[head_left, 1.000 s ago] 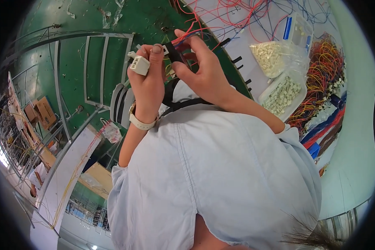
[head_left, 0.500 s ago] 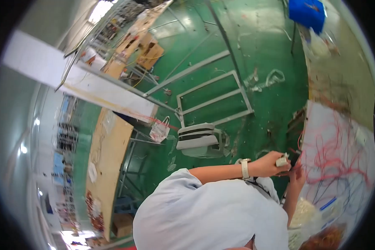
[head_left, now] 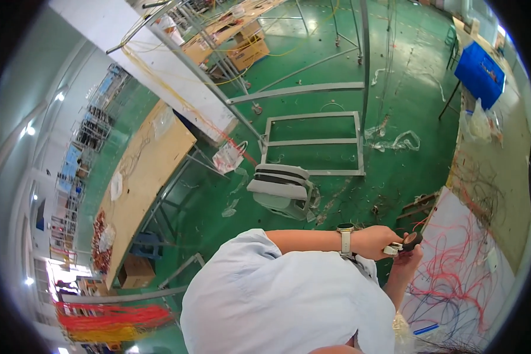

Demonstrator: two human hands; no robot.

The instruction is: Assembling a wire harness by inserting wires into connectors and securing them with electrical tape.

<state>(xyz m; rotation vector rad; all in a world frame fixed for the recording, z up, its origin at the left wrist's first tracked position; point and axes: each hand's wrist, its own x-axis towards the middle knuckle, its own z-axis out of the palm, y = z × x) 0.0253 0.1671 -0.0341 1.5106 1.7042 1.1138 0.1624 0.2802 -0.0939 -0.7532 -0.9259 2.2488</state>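
My left hand point(head_left: 376, 242), with a pale-strapped watch point(head_left: 346, 237) on its wrist, is closed around a small white plastic connector point(head_left: 392, 250). My right hand point(head_left: 408, 261) meets it at the table's edge, its fingers closed on a roll of black tape point(head_left: 413, 239) with a brown core. The roll sits between the two hands, close to the connector. Fingertips are partly hidden, and any wire running between the connector and the roll is too small to make out.
Red and dark wires point(head_left: 454, 265) lie tangled on the white tabletop point(head_left: 435, 236) at right. Farther up stands a blue bin point(head_left: 479, 74). A grey chair point(head_left: 280, 192) and metal frame point(head_left: 312, 143) stand ahead. Left are a wooden table point(head_left: 150, 150) and red and yellow wires point(head_left: 115, 321).
The whole view has swung, bringing the red and yellow wires in at lower left. The tape roll has turned and now shows its brown core. Both hands stay close together.
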